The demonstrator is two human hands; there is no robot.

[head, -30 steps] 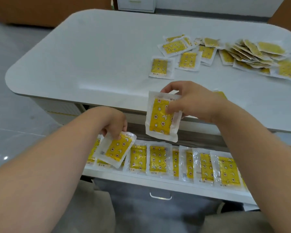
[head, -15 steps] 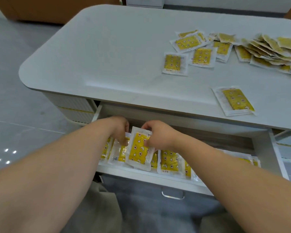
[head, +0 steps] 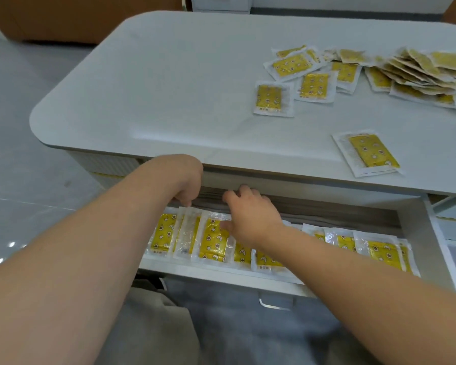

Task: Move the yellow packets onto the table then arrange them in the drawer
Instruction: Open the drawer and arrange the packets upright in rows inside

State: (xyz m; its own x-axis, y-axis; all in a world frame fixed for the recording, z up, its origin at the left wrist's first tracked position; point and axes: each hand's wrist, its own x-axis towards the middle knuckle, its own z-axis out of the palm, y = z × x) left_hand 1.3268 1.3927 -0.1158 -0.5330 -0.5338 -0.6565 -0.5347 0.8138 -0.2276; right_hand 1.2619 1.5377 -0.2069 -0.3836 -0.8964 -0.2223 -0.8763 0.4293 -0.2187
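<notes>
The open drawer (head: pixel 221 272) under the tabletop holds a row of overlapping yellow packets in clear wrappers. At the row's left end, my left hand (head: pixel 187 180) reaches down with curled fingers and pinches the top edge of a mostly clear-looking packet (head: pixel 187 233). My right hand (head: pixel 250 214) holds the neighbouring yellow packet (head: pixel 213 241), thumb on its face and fingers curled behind its top. Both packets stand in the row. More packets (head: pixel 379 251) fill the drawer to the right, partly hidden by my right forearm.
On the white table (head: pixel 182 88), one packet (head: pixel 371 154) lies near the front edge. Several flat packets (head: pixel 313 85) and a fanned pile (head: pixel 419 72) sit at the back right. A metal handle (head: pixel 274 304) is on the drawer front. My lap is below.
Both hands went down from table height into the drawer's left end. The two packets they carried now stand in the row. The camera view shifted left.
</notes>
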